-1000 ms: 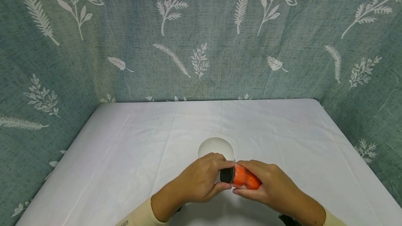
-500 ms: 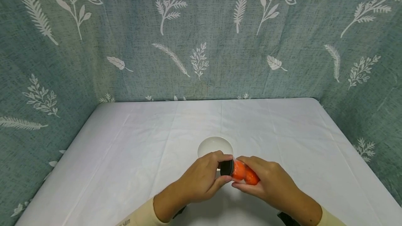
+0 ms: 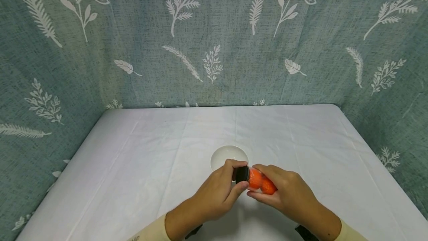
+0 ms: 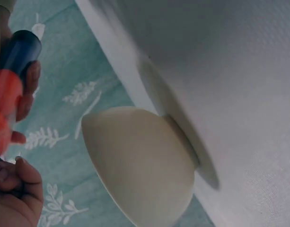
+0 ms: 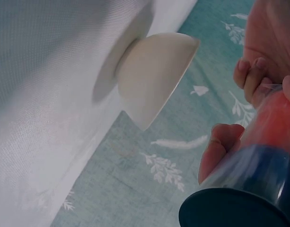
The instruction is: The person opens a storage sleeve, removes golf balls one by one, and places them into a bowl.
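A clear plastic tube (image 3: 255,179) with orange balls inside lies sideways between my two hands in the head view. My left hand (image 3: 215,189) pinches its black lid (image 3: 242,174) between thumb and fingers. Around the body and far end of the tube, my right hand (image 3: 289,187) keeps its grip, hiding that end. Dark blue contents show through the clear wall (image 5: 258,165) in the right wrist view, near the tube's dark round end (image 5: 230,210). Just beyond the hands, a white bowl (image 3: 229,154) stands upright, partly covered by the left hand.
A white cloth (image 3: 160,151) covers the table. Green curtains (image 3: 230,18) with white leaf prints rise behind it and on both sides. The bowl's outer side (image 4: 140,161) shows close up in the left wrist view.
Both hands and the tube have risen slightly toward the bowl. The left hand has turned a little at the lid, its thumb shifting upward in the head view. The bowl has stayed put.
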`<state>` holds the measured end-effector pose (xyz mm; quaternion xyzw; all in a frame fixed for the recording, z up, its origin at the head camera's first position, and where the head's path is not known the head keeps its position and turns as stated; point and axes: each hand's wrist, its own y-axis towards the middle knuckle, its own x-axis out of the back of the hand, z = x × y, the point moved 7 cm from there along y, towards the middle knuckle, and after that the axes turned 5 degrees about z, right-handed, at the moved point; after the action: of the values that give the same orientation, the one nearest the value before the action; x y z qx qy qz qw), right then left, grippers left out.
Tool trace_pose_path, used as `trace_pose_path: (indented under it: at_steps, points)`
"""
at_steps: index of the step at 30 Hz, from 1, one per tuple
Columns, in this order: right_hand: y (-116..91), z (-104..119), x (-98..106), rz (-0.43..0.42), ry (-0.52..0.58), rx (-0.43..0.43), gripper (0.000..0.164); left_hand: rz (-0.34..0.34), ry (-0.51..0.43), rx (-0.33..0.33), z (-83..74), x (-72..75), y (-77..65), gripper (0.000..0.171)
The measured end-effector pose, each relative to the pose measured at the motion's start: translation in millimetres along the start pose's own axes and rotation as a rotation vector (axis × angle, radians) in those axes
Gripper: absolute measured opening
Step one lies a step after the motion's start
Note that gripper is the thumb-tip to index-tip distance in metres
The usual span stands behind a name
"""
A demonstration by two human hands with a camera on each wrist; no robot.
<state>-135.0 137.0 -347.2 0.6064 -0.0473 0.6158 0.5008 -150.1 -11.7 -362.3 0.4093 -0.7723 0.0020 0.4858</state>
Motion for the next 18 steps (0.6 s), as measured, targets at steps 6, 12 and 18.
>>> trace_pose_path:
  at_steps: [6, 12, 18]
  points:
    - [-0.1, -0.8, -0.3, -0.005, -0.022, -0.016, 0.056, -0.004, -0.061, 0.087, 1.6, -1.9, -0.2, 0.038]
    - [-0.3, -1.5, -1.1, 0.001, -0.035, -0.027, 0.055, -0.008, -0.126, 0.159, 1.8, -2.9, -1.0, 0.036]
    - [0.3, -1.8, 2.2, 0.019, 0.05, -0.017, 0.049, 0.05, -0.101, 0.125, 1.2, -2.5, 0.3, 0.038]
